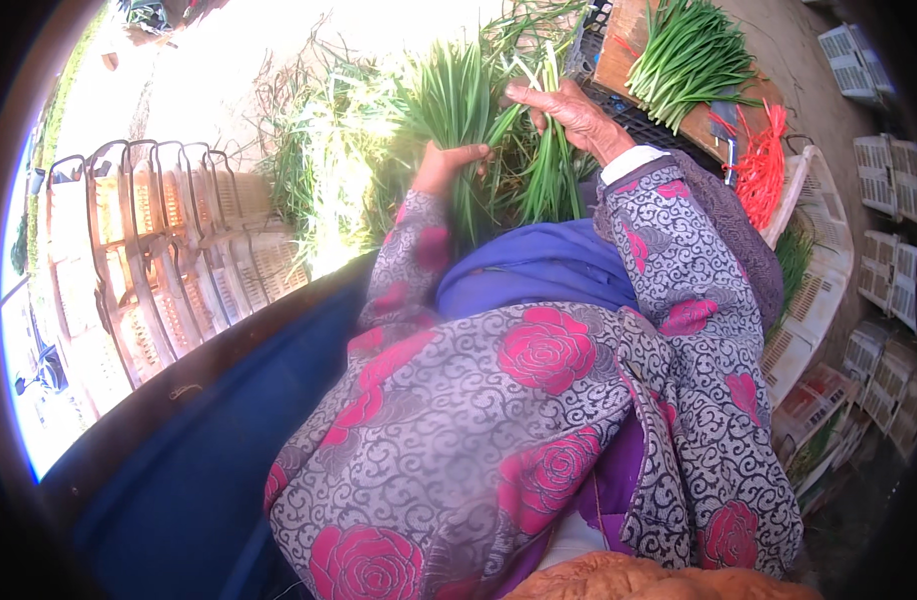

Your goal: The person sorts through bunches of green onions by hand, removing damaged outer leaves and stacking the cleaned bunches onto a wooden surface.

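My left hand (445,168) is closed around a bunch of green chives (451,95), its leaves fanning up past the thumb. Just to the right, my right hand (577,118) grips a smaller bunch of chives (553,185). Pale stem ends stick up above those fingers, and the leaves hang down toward my lap. The two bunches meet or overlap between my hands. Below and behind them lies a heap of loose chives and dry, straw-like leaves (329,190), partly washed out by sunlight.
A neat bunch of chives (691,60) rests on a wooden board (617,55) at the upper right. Red ties (762,170) hang beside it, near a pale crate (824,260). Handled plastic baskets (149,260) stand at the left; several white crates (889,180) line the far right.
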